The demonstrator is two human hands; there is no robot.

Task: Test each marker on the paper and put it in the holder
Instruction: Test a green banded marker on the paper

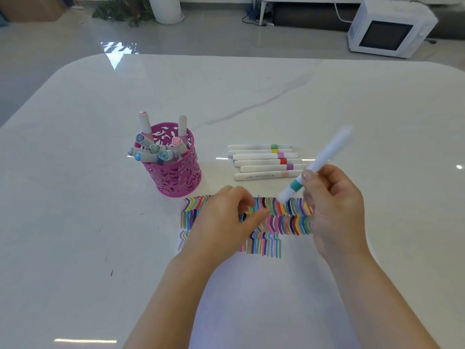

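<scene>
Right hand: the right hand, at centre right of the frame, has its fingers grasping a teal-banded marker; the barrel slants up to the right and is blurred, its lower end just above the top row of strokes.
Left hand: the left hand lies palm down on the paper, fingers curled loosely and holding nothing I can make out, likely there to keep the sheet from sliding under the pen.
Paper: white sheet on the counter at lower centre, with 3 rows of coloured test strokes across its top part and the lower part blank.
Holder: the pink cut-out holder stands left of centre, just above the sheet's upper left corner, close enough to drop a pen in after testing; about 7 markers already stand or lean in it.
Waiting markers: 6 markers lie side by side on the counter just above the paper, right of the holder, within easy reach of the right hand.
Step, as I judge it: the teal marker is being tested or is about to be; whether its cap is on is too blurred to tell.
</scene>
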